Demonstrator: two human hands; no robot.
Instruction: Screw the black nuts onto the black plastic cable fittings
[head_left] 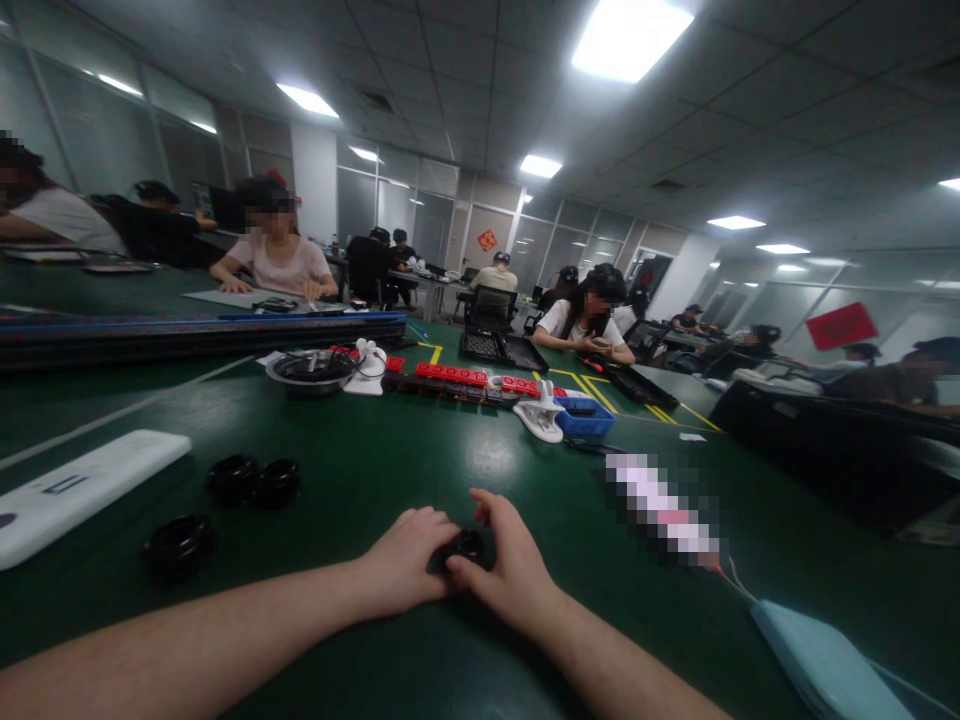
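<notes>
A glossy black ring-shaped piece is low over the green table, between my two hands and partly covered by them. My left hand is closed on its left side, thumb along the near edge. My right hand curves around the right side, with the thumb against the piece and the index finger lifted apart. Left of my hands lie similar black rings: one nearer me, and two, a left one and a right one, side by side farther back.
A white oblong device lies at left. Farther back are a round dish with cables, red strips, a white clamp-like piece and a blue bin. A light-blue pad with a cord is at right. Other people sit beyond.
</notes>
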